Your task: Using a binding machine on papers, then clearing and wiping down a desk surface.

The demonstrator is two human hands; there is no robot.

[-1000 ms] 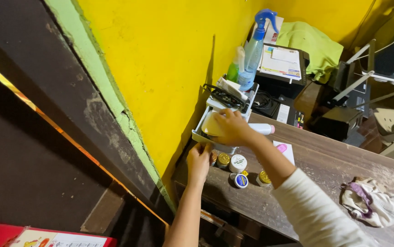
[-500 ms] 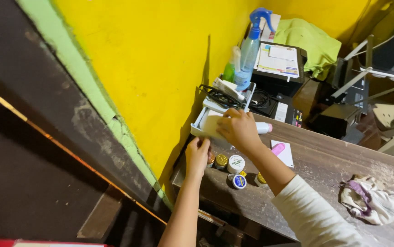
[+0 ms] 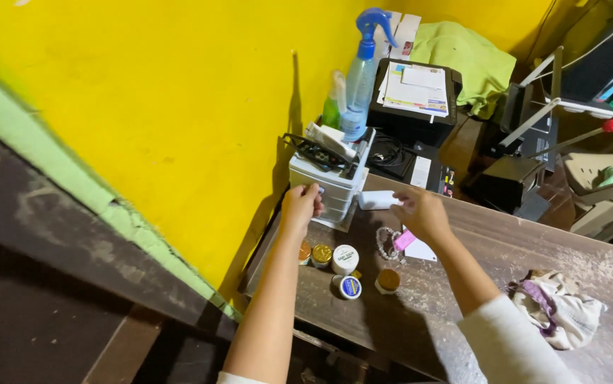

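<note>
Now your biggest surface is the brown wooden desk (image 3: 505,256), dusty and set against the yellow wall (image 3: 178,92). On its far left corner stands the small white drawer unit (image 3: 326,186), a squat plastic box of stacked drawers, upright, with a black cable bundle (image 3: 319,151) heaped on top; its drawer fronts face you and toward the right. Your left hand (image 3: 300,206) rests on the front of that unit, fingers curled against a drawer face and thumb tucked near them; whether it pinches a handle cannot be told.

A second ago the top drawer stood pulled out with your right hand laid over a pale flat thing in it. That drawer is now shut flush, and the right hand has come away.

Your right hand (image 3: 420,211) hovers low over the desk with loosely bent fingers, parted and holding nothing that shows, just right of a white tube (image 3: 379,200) lying on its side, its long axis running left to right. Below that hand lie a bead bracelet (image 3: 387,243) and a pink clip (image 3: 404,240) on a white card (image 3: 421,251). Nearer you sits a cluster of small jars (image 3: 343,264) with gold and white lids.
</note>
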